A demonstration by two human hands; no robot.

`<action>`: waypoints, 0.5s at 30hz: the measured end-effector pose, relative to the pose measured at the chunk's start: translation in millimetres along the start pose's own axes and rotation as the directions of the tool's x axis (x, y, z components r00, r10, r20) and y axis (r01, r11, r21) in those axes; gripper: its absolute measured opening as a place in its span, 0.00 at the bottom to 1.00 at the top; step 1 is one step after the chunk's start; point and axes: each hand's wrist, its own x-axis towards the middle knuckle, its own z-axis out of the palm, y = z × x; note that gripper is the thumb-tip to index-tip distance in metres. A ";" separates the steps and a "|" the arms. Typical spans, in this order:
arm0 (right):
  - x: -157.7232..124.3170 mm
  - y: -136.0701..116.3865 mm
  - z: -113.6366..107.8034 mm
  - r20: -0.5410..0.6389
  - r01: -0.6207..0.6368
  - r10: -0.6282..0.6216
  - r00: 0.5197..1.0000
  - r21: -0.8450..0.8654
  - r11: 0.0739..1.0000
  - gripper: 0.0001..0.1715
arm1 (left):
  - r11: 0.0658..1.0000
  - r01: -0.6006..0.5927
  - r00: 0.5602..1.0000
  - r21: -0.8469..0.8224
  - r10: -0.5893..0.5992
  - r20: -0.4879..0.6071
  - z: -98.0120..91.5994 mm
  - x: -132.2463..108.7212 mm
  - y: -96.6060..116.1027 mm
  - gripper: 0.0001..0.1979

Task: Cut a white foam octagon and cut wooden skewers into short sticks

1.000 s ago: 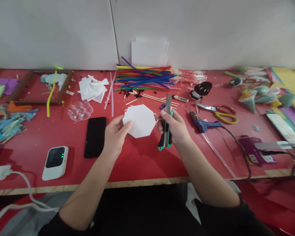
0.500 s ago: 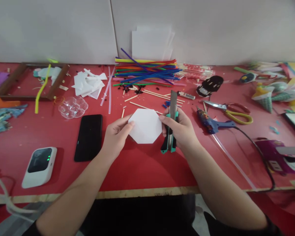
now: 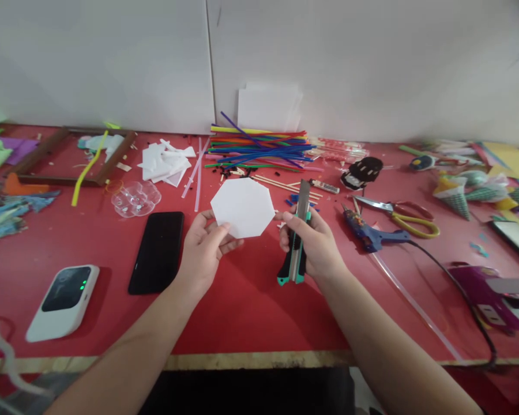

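Note:
A white octagonal piece of card (image 3: 243,206) is held above the table between the thumb and fingers of my left hand (image 3: 204,245). My right hand (image 3: 318,239) grips a green and black utility knife (image 3: 294,256) in its palm, the blade out and pointing away from me. The right index fingertip is at or very near the card's right edge; I cannot tell whether it touches. Beyond the card lie thin wooden sticks (image 3: 281,184) and small black bits.
Colourful pipe cleaners (image 3: 259,148) lie at the back by white paper scraps (image 3: 166,162). A black phone (image 3: 156,252) and a white device (image 3: 63,302) are on the left. On the right are a glue gun (image 3: 374,231), scissors (image 3: 404,216) and a purple power strip (image 3: 486,294).
The card has tilted and shifted left, away from the right thumb, with more left fingers showing beneath it. The right hand still holds the knife. The camera view has tipped up slightly.

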 end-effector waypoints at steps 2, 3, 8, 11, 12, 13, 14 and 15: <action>-2.5 1.3 2.0 0.039 -0.011 0.012 0.999 -0.007 1.000 0.26 | 1.000 0.001 1.000 0.014 -0.001 0.008 -0.1 -1.0 -2.5 0.21; -3.3 1.8 2.5 0.052 -0.015 0.015 0.999 -0.011 1.000 0.26 | 1.000 0.004 1.000 0.027 -0.004 0.017 0.0 -1.7 -3.7 0.21; -3.7 2.4 1.1 0.068 0.027 -0.026 0.997 -0.020 0.999 0.27 | 0.999 0.023 0.998 0.050 -0.026 0.065 1.5 -4.5 -4.1 0.23; -3.7 3.1 0.2 0.058 0.070 -0.068 0.996 -0.032 0.997 0.26 | 0.998 0.031 0.997 -0.050 -0.028 0.071 1.8 -3.8 -1.3 0.26; -4.1 3.6 0.2 0.056 0.088 -0.086 0.995 -0.039 0.995 0.25 | 0.996 0.034 0.997 -0.080 -0.029 0.071 1.6 -3.2 -0.8 0.27; -4.7 4.2 0.4 0.057 0.107 -0.104 0.993 -0.045 0.993 0.25 | 0.995 0.036 0.997 -0.095 -0.030 0.070 1.3 -2.4 -0.7 0.28; -5.3 4.7 0.5 0.059 0.123 -0.120 0.991 -0.048 0.991 0.24 | 0.995 0.038 0.997 -0.093 -0.031 0.070 1.0 -1.7 -1.1 0.27; -6.0 5.2 0.7 0.063 0.134 -0.131 0.989 -0.049 0.990 0.24 | 0.996 0.034 0.997 -0.079 -0.029 0.070 0.7 -1.1 -1.9 0.25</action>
